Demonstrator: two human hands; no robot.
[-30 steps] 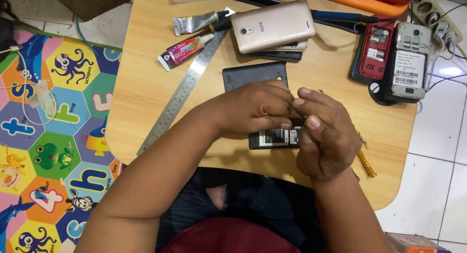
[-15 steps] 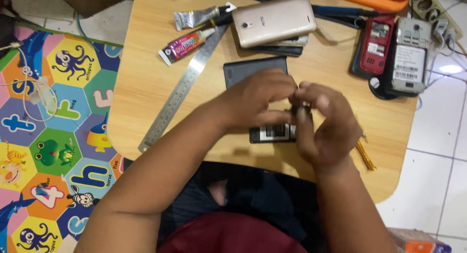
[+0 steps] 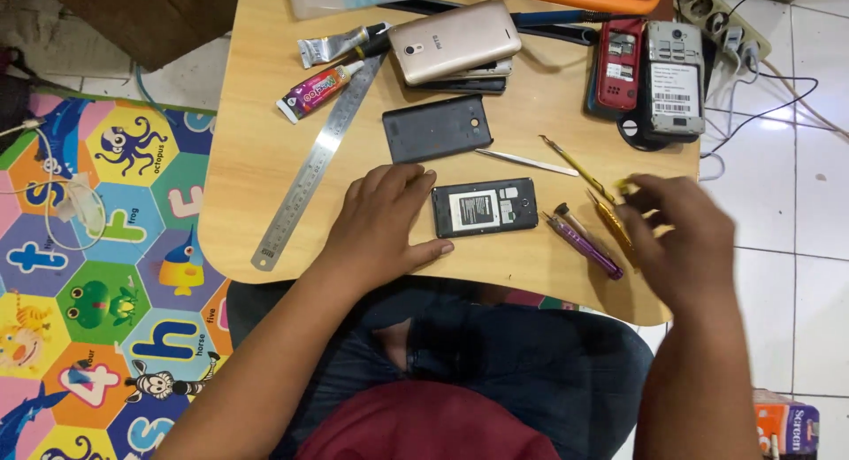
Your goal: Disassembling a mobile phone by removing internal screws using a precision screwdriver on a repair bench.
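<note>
The left hand (image 3: pixel 385 219) lies flat on the table (image 3: pixel 256 150), fingers spread and holding nothing; its thumb points at the near corner of the open phone (image 3: pixel 485 207), touching it or just short of it. That phone lies back-up with its cover off, battery showing, just right of the hand. The right hand (image 3: pixel 681 239) is blurred over the table's right edge; its fingers curl loosely and may pinch something small and yellow at the tips, though I cannot tell for sure. Just left of it lie a purple tool (image 3: pixel 584 244) and a yellow one (image 3: pixel 610 226), side by side; a thin yellow pick (image 3: pixel 577 166) and tweezers (image 3: pixel 526 163) lie above the phone. Further up sits the black back cover (image 3: pixel 437 128); beyond it a gold phone (image 3: pixel 454 41) on a stack; a steel ruler (image 3: pixel 317 164) runs diagonally on the left, a glue tube (image 3: pixel 317 92) by its top end; two more opened phones (image 3: pixel 650 66) lie at the far right.
</note>
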